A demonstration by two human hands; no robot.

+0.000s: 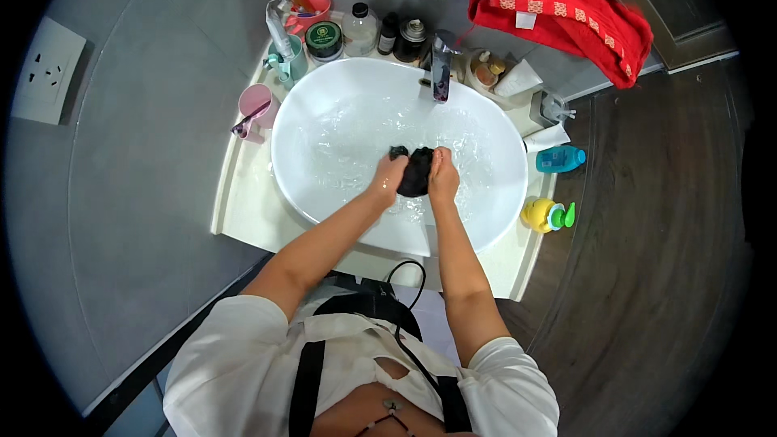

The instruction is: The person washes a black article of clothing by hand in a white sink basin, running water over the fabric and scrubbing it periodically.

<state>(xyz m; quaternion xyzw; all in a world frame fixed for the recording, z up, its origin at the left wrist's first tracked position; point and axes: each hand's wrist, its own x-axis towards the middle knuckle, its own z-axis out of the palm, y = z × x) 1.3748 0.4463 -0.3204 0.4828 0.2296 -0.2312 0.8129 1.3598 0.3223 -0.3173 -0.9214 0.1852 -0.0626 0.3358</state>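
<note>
Both forearms reach from the white-shirted chest into the basin [324, 81]. The left hand [388, 177] and right hand [442, 174] are clamped on a black cloth [416, 171], bunched between them over shallow water below the tap [440, 65]. It looks soaked, mid-scrub; rinsing and wringing seemingly remain.

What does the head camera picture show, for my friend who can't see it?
Two bare hands, the left hand and the right hand, squeeze a wet black cloth together over water in a round white sink. Cups, jars and bottles crowd the counter behind the tap, and a red towel hangs above.
</note>
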